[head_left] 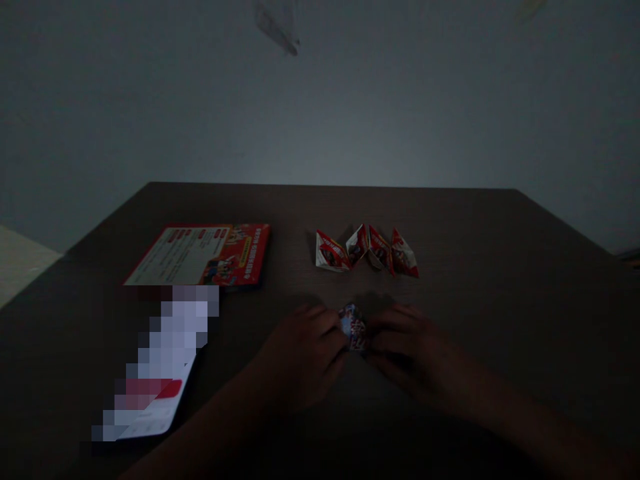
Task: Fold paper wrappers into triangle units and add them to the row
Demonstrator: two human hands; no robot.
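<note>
Between my two hands, near the middle of the table, is a small piece of folded printed paper (354, 327) in blue, white and dark colours. My left hand (307, 350) has its fingers closed on the paper's left side. On the right side, the fingers of my right hand (415, 353) are bent together and pinch the paper's edge. Dim light and the fingers hide much of the paper. Just beyond my hands stand several folded red and white paper pieces (377, 252) in a row, with pointed corners.
A red printed booklet or pad (235, 260) lies at the left of the brown table (450, 213). Nearer me, a lit phone or tablet screen (155, 410), partly pixelated, lies beside my left forearm. A pale wall (350, 100) rises behind the table's far edge.
</note>
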